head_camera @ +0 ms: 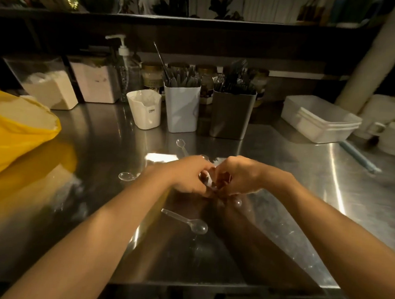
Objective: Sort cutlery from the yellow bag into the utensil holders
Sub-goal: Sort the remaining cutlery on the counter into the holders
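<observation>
1. Meeting over the middle of the steel counter (282, 176), the left hand (188, 175) and the right hand (236, 174) are seen with the knuckles almost touching; the fingers of both hands are curled inward and pinched on a small bunch of clear cutlery (209, 181) kept between them; the number of pieces cannot be told.
2. Three clear spoons are left loose on the counter; the near spoon (188, 222) is laid at 6 o'clock from the hands; the side spoon (127, 176) is seen at 9 o'clock, just beside the left wrist; the far spoon (180, 145) is placed at 12 o'clock.
3. The yellow bag (16, 135) is found at 9 o'clock, well apart from the hands, at the left border of the counter.
4. At 12 o'clock the holders are set in one row; the small white cup (146, 111) is followed by the white holder (181, 109), filled with knives, and the grey holder (231, 115), filled with forks.
5. Stacked white trays (319, 121) are seen at 2 o'clock; a pump bottle (125, 72) is placed behind the cup.
</observation>
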`<action>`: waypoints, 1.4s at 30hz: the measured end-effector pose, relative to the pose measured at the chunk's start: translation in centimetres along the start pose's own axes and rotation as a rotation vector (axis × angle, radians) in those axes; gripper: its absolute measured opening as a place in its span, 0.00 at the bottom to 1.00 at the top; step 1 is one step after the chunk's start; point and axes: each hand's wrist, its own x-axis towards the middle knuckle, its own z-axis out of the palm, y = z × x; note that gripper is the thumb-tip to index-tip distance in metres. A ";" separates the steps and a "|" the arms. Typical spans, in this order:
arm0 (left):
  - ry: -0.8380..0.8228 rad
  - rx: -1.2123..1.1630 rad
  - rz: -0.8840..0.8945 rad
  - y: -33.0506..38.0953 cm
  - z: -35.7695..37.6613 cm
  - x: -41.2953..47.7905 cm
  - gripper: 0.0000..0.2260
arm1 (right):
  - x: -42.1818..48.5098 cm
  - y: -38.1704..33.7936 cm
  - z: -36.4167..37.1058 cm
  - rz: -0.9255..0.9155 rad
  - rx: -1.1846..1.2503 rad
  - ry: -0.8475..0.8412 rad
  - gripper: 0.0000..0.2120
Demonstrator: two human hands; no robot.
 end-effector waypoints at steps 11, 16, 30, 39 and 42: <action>0.157 0.370 0.145 0.2 1.0 1.0 0.03 | -1.6 5.6 -2.8 -0.015 0.673 0.387 0.05; 0.215 0.536 0.126 1.3 2.3 1.1 0.10 | -1.6 7.6 -2.9 0.051 0.899 0.659 0.07; 0.417 0.111 -0.113 -1.5 0.6 1.3 0.09 | 2.5 8.0 1.2 0.132 0.011 0.454 0.10; 0.691 -0.142 -0.093 -2.7 1.4 2.2 0.12 | 2.3 7.2 1.2 0.121 -0.006 0.418 0.04; 0.714 -0.408 -0.065 -2.2 1.2 2.5 0.13 | 1.6 5.6 0.2 -0.020 0.082 0.419 0.05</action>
